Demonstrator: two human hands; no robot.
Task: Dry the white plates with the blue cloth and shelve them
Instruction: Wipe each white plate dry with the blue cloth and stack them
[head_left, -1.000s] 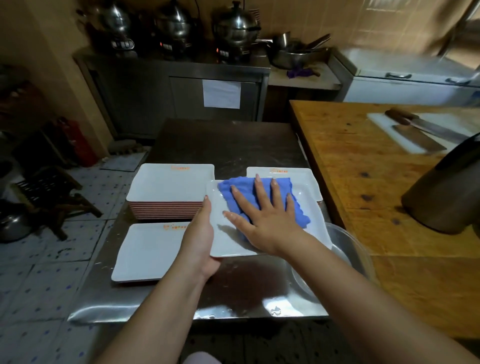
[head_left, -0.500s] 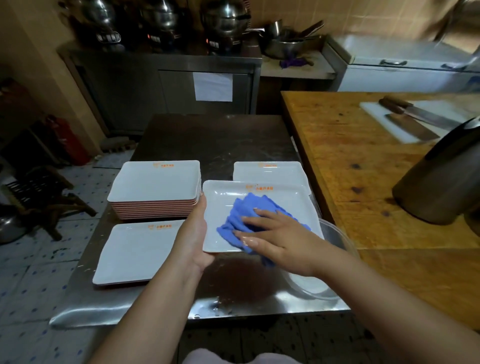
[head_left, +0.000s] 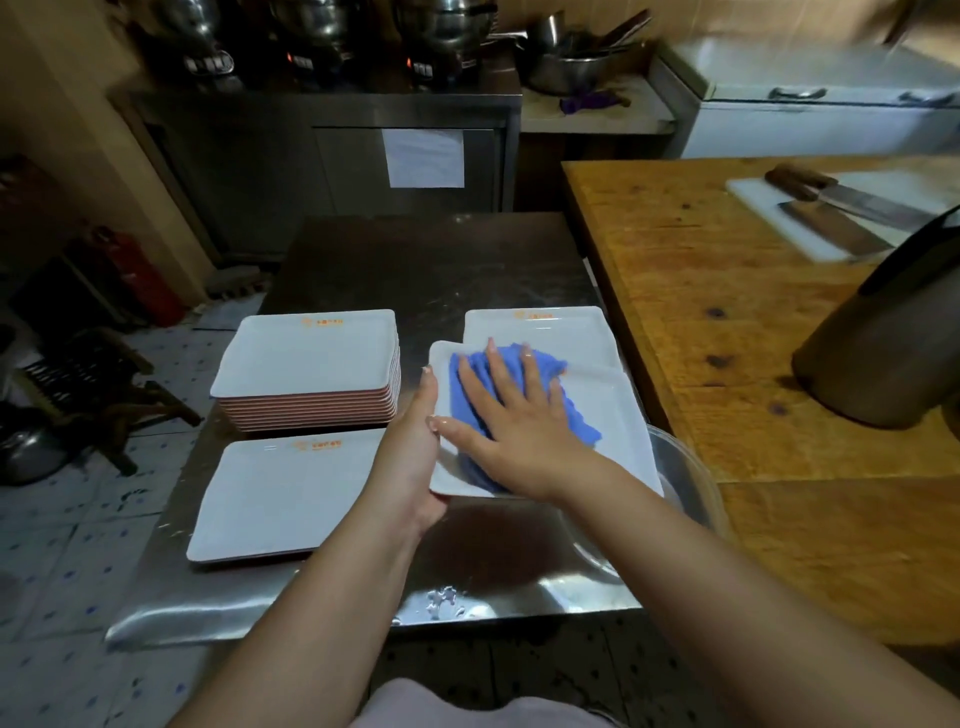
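Blue cloth (head_left: 574, 415) lies flat under the right hand (head_left: 519, 431), fingers straight and pressing, on the white plate (head_left: 618, 431) at frame centre, whose left edge the nearer left hand (head_left: 413, 457) grips, long axis running left-right.

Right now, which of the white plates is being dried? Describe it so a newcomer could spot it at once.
On the steel table, beside the wooden counter, lie several white plates. The plate being dried is at the near right, overlapping another plate. It alone carries the blue cloth, pressed by the right hand, with the left hand gripping its edge.
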